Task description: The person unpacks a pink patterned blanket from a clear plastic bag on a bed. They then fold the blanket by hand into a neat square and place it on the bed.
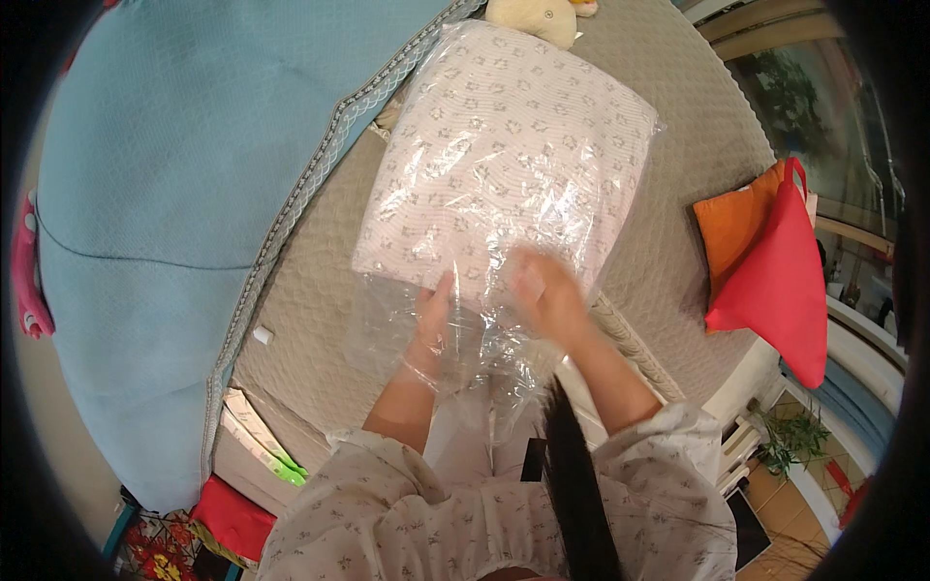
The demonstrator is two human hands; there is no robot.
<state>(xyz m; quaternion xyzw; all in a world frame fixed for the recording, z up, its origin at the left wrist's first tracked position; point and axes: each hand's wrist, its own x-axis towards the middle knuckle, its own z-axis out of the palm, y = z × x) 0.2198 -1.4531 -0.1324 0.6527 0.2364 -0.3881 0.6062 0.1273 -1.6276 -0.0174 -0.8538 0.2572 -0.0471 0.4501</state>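
Observation:
A folded pale pink fabric piece with a small floral print [508, 160] lies inside a clear plastic bag [392, 312] before me. My left hand [434, 312] is inside the bag's near part, its fingers at the lower edge of the fabric; the plastic covers it. On the near right part of the bundle is my right hand [548, 294], blurred, with its fingers bent against the plastic. Whether it grips the film cannot be made out. Loose, crumpled film hangs between my forearms.
Beneath the bundle spreads a beige quilted cover [312, 290]. A blue cover [167, 160] lies at left, near a small white object [263, 335]. Red [785, 290] and orange [737, 225] cushion-like items are at right, a plush toy [534, 18] at the top.

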